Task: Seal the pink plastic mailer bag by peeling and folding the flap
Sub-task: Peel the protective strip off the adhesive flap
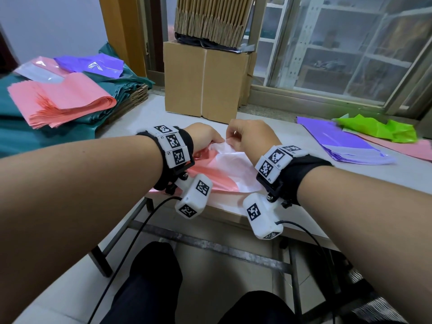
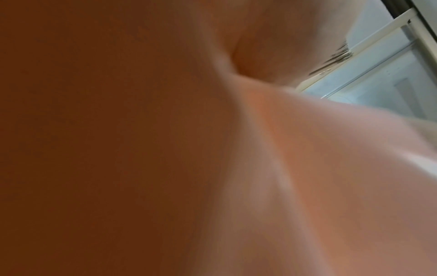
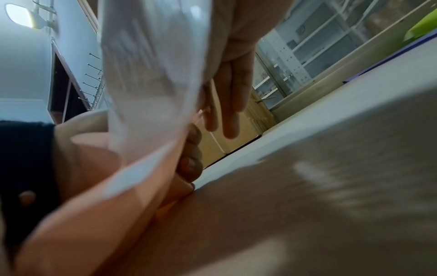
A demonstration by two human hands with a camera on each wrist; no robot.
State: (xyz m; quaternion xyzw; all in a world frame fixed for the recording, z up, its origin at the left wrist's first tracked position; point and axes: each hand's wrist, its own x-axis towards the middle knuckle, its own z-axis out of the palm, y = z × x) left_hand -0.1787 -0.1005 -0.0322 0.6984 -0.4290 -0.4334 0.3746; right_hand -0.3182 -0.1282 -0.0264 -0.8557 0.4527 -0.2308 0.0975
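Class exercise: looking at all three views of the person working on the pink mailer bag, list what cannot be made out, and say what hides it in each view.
- Head view: left hand fingertips, hidden behind the hand's own back.
- Head view: where the right hand grips the pink mailer bag, covered by knuckles.
- Left wrist view: the bag, blocked by blurred skin.
- Right wrist view: the white strip, motion-blurred; adhesive state unclear.

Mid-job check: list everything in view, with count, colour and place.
pink mailer bag: one, pink with white inside, table's near edge, under both hands
pink bag stack: one, far left
purple bags: some, behind pink stack
purple bag stack: one, right
green bag: one, crumpled, far right
cardboard box: one, brown, behind hands
table: one, white
left hand: grips bag's left
right hand: pinches white flap
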